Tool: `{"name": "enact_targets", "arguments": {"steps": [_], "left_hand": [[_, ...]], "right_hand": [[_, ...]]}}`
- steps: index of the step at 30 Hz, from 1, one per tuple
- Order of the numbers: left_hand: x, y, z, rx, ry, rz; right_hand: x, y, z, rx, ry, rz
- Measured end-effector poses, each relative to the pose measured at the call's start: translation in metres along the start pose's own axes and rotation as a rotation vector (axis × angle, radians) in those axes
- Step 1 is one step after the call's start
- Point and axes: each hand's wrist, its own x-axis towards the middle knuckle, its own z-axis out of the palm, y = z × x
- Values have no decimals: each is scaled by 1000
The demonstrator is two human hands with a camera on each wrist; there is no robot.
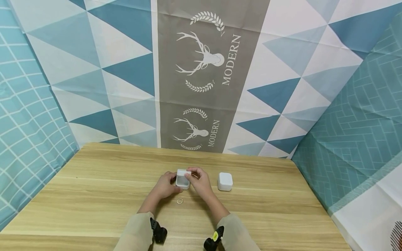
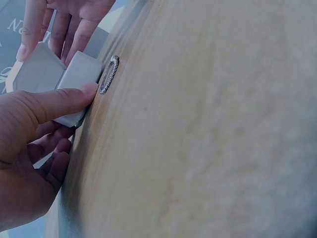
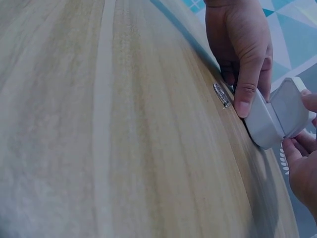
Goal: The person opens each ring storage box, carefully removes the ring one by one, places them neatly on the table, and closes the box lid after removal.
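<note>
A small white hinged ring box [image 1: 183, 182] stands on the wooden table with its lid raised, between the two hands. My left hand [image 1: 164, 185] grips the base from the left, its thumb [image 2: 74, 101] along the near side. On the other side, my right hand [image 1: 201, 182] pinches the raised lid [image 3: 293, 106] between thumb and fingers. A silvery ring [image 1: 180, 201] with a row of small stones lies on the table just in front of the box, touched by neither hand. The box's inside shows only partly.
A second white box [image 1: 225, 181], closed, stands to the right of my right hand. The wooden table [image 1: 103, 195] meets a patterned cloth backdrop [image 1: 132, 87] at its far edge. Blue cloths hang at both sides.
</note>
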Motion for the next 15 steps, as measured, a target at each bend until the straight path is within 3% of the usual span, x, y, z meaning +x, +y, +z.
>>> {"name": "enact_targets", "arguments": {"steps": [15], "left_hand": [[0, -1, 1, 14, 8, 5]], "right_hand": [[1, -1, -1, -9, -20, 3]]}}
